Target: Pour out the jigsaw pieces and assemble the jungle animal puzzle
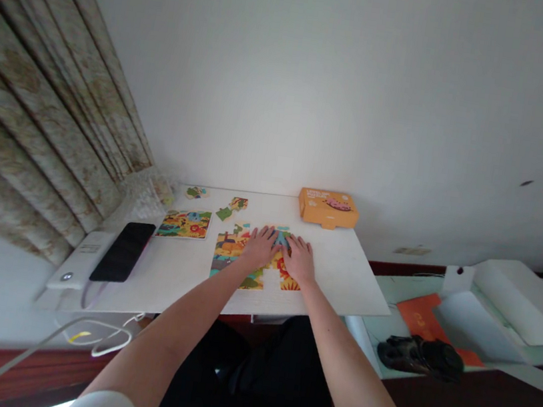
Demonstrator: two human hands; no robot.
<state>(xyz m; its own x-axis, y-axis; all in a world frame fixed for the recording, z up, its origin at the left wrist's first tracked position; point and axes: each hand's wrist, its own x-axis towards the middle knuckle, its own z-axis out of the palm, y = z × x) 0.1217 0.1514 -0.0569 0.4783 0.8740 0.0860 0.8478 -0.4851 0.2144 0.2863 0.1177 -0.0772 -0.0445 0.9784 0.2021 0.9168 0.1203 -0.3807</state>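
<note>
A colourful jigsaw puzzle (231,252) lies partly assembled on the white table (342,274). My left hand (260,246) and my right hand (298,259) rest flat on the puzzle side by side, fingers stretched out toward its upper middle. A blue piece (281,237) shows between the fingertips. Neither hand grips anything. Several loose pieces (233,208) and another small piece (196,191) lie farther back on the table. A small finished picture card (184,223) lies left of the puzzle.
An orange puzzle box (328,208) stands at the table's back right. A black phone (123,251) on a white power bank (79,261) with cables sits at the left. Curtains hang at left. A lower surface at right holds an orange booklet (420,315), papers and a dark object (419,356).
</note>
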